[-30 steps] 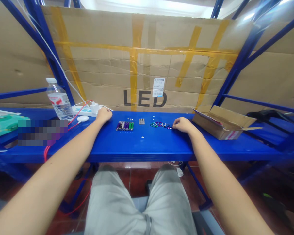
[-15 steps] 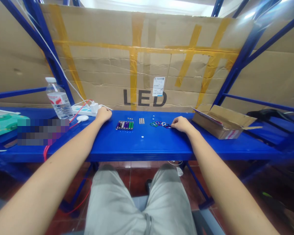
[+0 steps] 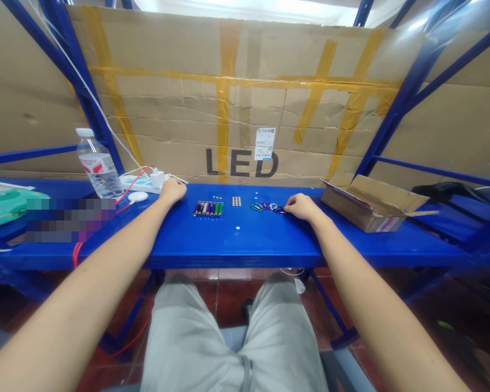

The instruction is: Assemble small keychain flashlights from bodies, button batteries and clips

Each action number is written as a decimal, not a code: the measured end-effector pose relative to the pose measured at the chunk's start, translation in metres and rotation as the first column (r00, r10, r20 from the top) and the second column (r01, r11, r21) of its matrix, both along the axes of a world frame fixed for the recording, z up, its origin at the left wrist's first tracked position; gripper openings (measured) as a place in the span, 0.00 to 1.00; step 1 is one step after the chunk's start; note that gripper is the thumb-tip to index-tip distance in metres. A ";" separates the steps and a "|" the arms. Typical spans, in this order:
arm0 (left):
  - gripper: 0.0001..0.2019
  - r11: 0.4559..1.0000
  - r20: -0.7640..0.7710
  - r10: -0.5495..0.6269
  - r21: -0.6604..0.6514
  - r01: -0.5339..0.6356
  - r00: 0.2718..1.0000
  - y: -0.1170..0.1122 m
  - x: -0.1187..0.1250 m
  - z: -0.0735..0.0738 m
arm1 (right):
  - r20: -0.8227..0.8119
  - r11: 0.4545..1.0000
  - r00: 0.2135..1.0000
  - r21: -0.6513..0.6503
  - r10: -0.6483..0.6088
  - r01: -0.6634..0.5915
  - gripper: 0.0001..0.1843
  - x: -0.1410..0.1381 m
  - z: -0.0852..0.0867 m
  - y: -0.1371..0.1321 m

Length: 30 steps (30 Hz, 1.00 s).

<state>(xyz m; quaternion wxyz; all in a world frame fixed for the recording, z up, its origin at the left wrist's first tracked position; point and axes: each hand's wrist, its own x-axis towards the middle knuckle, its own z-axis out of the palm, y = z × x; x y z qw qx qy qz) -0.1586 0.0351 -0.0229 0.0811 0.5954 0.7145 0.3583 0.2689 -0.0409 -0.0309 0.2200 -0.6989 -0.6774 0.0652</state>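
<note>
My right hand (image 3: 301,208) pinches the end carabiner (image 3: 278,210) at the right of a row of coloured carabiners (image 3: 262,206) lying on the blue table. My left hand (image 3: 173,190) rests loosely curled on the tabletop, beside the white power strip, and nothing shows in it. Between my hands, several small purple, dark, silver and green flashlights (image 3: 208,209) lie side by side. Small round button cells (image 3: 236,201) form a block to their right. Some tiny pieces (image 3: 217,197) sit just behind the flashlights.
An open cardboard box (image 3: 363,204) stands on the right. On the left are a water bottle (image 3: 100,169), a power strip (image 3: 134,183) with cables, a white round charger (image 3: 138,197) and a green pack (image 3: 16,204). A large taped cardboard sheet (image 3: 179,109) closes off the back.
</note>
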 end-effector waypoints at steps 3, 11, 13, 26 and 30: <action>0.10 1.000 -0.034 0.004 -0.009 -0.004 0.999 0.000 0.000 0.000 | -0.005 1.000 1.000 -0.007 -0.003 0.003 0.04 -0.001 0.001 -0.001; 0.12 0.992 -0.095 -0.113 0.037 0.117 0.989 -0.002 0.008 0.002 | -0.004 1.000 1.000 0.003 -0.012 0.012 0.07 0.000 0.003 -0.001; 0.11 0.953 -0.128 -0.278 0.083 0.290 0.952 -0.001 0.018 0.004 | -0.031 0.999 0.999 0.028 -0.034 0.035 0.09 0.001 0.006 0.001; 0.19 0.713 -0.285 -0.683 -0.064 0.698 0.672 -0.002 0.072 0.018 | -0.071 0.960 0.987 0.255 0.142 -0.119 0.10 -0.053 0.053 0.033; 0.26 0.702 -0.298 -0.700 -0.117 0.703 0.649 -0.003 0.072 0.016 | -0.106 0.950 0.984 0.292 0.146 -0.110 0.11 -0.056 0.044 0.040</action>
